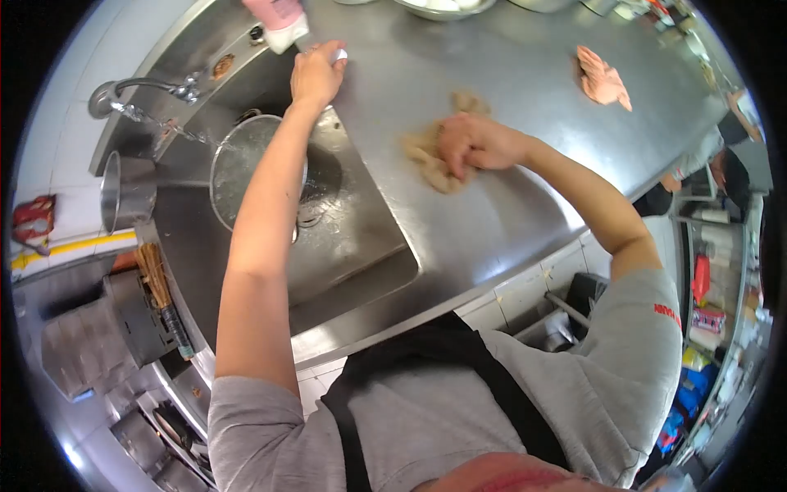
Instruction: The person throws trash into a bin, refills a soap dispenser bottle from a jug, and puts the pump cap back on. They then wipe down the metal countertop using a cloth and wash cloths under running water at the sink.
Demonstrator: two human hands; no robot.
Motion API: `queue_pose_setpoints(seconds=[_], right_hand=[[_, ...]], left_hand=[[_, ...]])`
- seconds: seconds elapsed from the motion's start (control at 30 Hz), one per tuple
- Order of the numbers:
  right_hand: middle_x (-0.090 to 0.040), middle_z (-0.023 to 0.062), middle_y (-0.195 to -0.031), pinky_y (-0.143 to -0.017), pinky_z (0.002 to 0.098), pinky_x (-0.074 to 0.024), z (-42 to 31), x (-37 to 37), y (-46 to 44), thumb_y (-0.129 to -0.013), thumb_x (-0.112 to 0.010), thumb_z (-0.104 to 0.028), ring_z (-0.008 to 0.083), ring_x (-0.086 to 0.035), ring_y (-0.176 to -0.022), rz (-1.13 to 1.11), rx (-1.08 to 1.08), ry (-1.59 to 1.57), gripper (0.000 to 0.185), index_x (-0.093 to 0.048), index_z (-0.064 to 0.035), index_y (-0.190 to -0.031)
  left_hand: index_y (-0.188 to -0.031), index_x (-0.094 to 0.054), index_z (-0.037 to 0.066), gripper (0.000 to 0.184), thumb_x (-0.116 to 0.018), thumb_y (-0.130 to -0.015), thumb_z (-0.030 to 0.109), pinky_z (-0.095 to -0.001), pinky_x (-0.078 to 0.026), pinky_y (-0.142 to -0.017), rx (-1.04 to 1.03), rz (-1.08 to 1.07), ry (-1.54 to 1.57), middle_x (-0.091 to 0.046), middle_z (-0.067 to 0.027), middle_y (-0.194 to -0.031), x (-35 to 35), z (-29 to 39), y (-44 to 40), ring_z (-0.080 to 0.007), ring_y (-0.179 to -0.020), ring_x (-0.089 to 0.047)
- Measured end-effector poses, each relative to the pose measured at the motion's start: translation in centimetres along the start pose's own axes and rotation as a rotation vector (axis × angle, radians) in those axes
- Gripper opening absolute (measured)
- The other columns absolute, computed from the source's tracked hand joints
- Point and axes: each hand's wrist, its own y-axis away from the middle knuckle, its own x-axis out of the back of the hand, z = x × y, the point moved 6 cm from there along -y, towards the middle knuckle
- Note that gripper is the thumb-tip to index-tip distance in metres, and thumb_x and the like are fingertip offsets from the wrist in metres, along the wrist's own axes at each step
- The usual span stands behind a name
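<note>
Pressed onto the steel counter, my right hand has its fingers closed over a beige cloth; both are slightly blurred. My left hand reaches across the sink to its far edge, with the fingers curled. A small white bit shows at its fingertips, too little to name. Just beyond that hand is a pink bottle with a white lower end. Beneath my left forearm, a round metal pot stands in the sink, partly hidden. Water runs from the tap toward it.
A crumpled pink cloth lies at the counter's far right. Metal bowls line the back edge. Left of the sink are a metal pot and a straw brush. Other people's arms show at the right, above stocked shelves.
</note>
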Motion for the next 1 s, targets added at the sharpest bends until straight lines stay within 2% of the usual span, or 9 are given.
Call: queue_pose_setpoints(seconds=[0.17, 0.3, 0.4, 0.43, 0.53, 0.73, 0.8, 0.93, 1.0], right_hand=[[-0.059, 0.008, -0.065, -0.06, 0.0275, -0.0426, 0.1, 3.5, 16.7, -0.055, -0.046, 0.001, 0.0187, -0.054, -0.063, 0.048, -0.616, -0.026, 0.012, -0.058, -0.0002, -0.058], [-0.058, 0.0057, -0.096, -0.083, 0.0272, -0.0393, -0.7, 13.1, 31.1, -0.084, -0.044, -0.019, 0.0131, -0.052, -0.088, 0.609, -0.91, 0.042, 0.024, -0.058, -0.0002, -0.092], [-0.05, 0.0112, -0.116, -0.094, 0.0277, -0.0313, 1.2, 10.5, 36.7, -0.084, -0.043, -0.018, 0.0185, -0.045, -0.107, 1.034, -1.177, 0.137, 0.034, -0.049, -0.0039, -0.115], [-0.033, 0.0132, -0.131, -0.101, 0.0298, -0.02, 1.6, 9.2, 36.1, -0.087, -0.039, -0.033, 0.0223, -0.029, -0.123, 0.815, -1.121, 0.65, 0.047, -0.036, -0.0077, -0.126], [-0.028, 0.0151, -0.133, -0.102, 0.0337, -0.017, 0.1, 4.1, 30.2, -0.088, -0.034, -0.039, 0.0275, -0.023, -0.125, 0.634, -1.076, 1.007, 0.05, -0.035, -0.0076, -0.127], [-0.03, 0.0151, -0.132, -0.1, 0.0422, -0.0189, -10.0, -10.0, 12.8, -0.08, -0.049, -0.026, 0.0337, -0.026, -0.122, 0.451, -0.761, 0.845, 0.05, -0.038, -0.0068, -0.124], [-0.028, 0.0135, -0.134, -0.1, 0.0436, -0.018, -12.8, -15.0, 6.8, -0.074, -0.057, -0.024, 0.0333, -0.023, -0.123, 0.401, -0.551, 0.826, 0.058, -0.035, -0.0075, -0.126], [-0.02, 0.0103, -0.137, -0.1, 0.0442, -0.0179, -16.7, -25.5, -6.2, -0.067, -0.065, -0.026, 0.0293, -0.016, -0.127, 0.123, -0.59, 0.728, 0.074, -0.029, -0.0112, -0.129], [-0.027, 0.0122, -0.133, -0.099, 0.0464, -0.0182, -19.7, -30.4, -13.1, -0.068, -0.064, -0.027, 0.0317, -0.021, -0.123, 0.086, -0.452, 0.635, 0.067, -0.034, -0.0107, -0.125]], left_hand=[[-0.113, -0.05, 0.019, 0.043, -0.061, -0.072, 0.022, -0.0393, -0.038, -0.087, -0.094, -0.042, -0.113, -0.047, -0.0156, -0.116, -2.7, 2.1, 0.5, -0.0345, -0.106, -0.043], [-0.12, -0.044, 0.02, 0.053, -0.063, -0.071, 0.028, -0.0407, -0.034, -0.091, -0.094, -0.018, -0.132, -0.03, -0.0244, -0.127, -0.4, 4.4, 2.5, -0.0395, -0.112, -0.036], [-0.12, -0.044, 0.02, 0.054, -0.064, -0.071, 0.03, -0.0415, -0.033, -0.091, -0.142, -0.027, -0.129, -0.024, -0.027, -0.13, 1.2, 4.1, 4.4, -0.0431, -0.111, -0.035], [-0.12, -0.044, 0.019, 0.054, -0.064, -0.071, 0.029, -0.0414, -0.033, -0.091, -0.163, -0.028, -0.131, -0.024, -0.0272, -0.13, 2.1, 4.0, 5.3, -0.0426, -0.111, -0.036], [-0.119, -0.045, 0.015, 0.056, -0.066, -0.068, 0.027, -0.0418, -0.031, -0.094, -0.202, -0.038, -0.088, -0.023, -0.0276, -0.13, 5.3, 2.5, 7.7, -0.0436, -0.115, -0.031], [-0.114, -0.051, 0.013, 0.044, -0.057, -0.076, 0.035, -0.0408, -0.038, -0.088, -0.271, -0.105, -0.156, -0.04, -0.0264, -0.119, 15.0, -6.1, 15.0, -0.0358, -0.112, -0.04], [-0.097, -0.05, 0.003, 0.024, -0.041, -0.085, 0.022, -0.0434, -0.047, -0.069, -0.488, 0.1, -0.504, -0.054, -0.0138, -0.088, 19.7, -9.3, 19.8, -0.0318, -0.082, -0.053], [-0.103, -0.049, 0.005, 0.026, -0.043, -0.086, 0.024, -0.0391, -0.048, -0.065, -0.296, 0.068, -0.756, -0.054, -0.0105, -0.086, 28.5, -18.5, 28.6, -0.0274, -0.078, -0.055], [-0.108, -0.053, 0.006, 0.048, -0.056, -0.076, 0.041, -0.0418, -0.04, -0.084, 0.372, -0.213, -0.735, -0.051, -0.026, -0.106, 31.3, -24.2, 34.1, -0.0367, -0.1, -0.049]])
